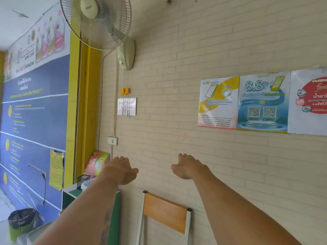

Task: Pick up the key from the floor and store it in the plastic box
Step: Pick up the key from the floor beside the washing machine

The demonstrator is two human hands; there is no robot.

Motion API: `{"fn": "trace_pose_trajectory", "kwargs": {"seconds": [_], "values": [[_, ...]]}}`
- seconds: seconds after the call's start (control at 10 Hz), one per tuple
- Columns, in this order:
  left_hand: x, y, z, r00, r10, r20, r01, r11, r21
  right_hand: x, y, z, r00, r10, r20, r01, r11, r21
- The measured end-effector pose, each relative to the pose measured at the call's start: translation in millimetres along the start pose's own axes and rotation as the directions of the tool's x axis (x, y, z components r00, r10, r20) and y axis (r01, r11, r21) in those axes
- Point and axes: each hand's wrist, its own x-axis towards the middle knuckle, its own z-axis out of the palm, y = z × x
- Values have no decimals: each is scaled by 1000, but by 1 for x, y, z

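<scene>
Both my arms stretch forward at about chest height toward a beige brick wall. My left hand (122, 169) is held palm down with the fingers loosely apart and nothing in it. My right hand (189, 167) is also palm down, open and holding nothing. No key is in view, and the floor is almost out of the picture. A pale translucent plastic container (88, 183) sits on a green counter (70, 191) under my left forearm; whether it is the plastic box I cannot tell.
A wooden-backed chair (165, 212) stands against the wall between my arms. A black mesh holder (83, 180) rests on the counter. A lined bin (22, 218) stands lower left. A wall fan (96, 18) hangs overhead; posters (261, 103) sit right.
</scene>
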Motion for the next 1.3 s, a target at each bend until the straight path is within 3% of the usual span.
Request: {"fn": "trace_pose_trajectory", "kwargs": {"seconds": [1.0, 1.1, 1.3], "values": [[6, -4, -8, 1000, -5, -6, 5, 1000, 13, 6, 12, 0, 999, -5, -44, 8, 998, 56], [8, -2, -9, 1000, 5, -10, -5, 1000, -9, 7, 18, 0, 998, -6, -58, 13, 992, 122], [9, 18, -6, 999, 29, 13, -24, 958, -287, -5, 43, -2, 993, -25, -120, 64, 939, 339]]}}
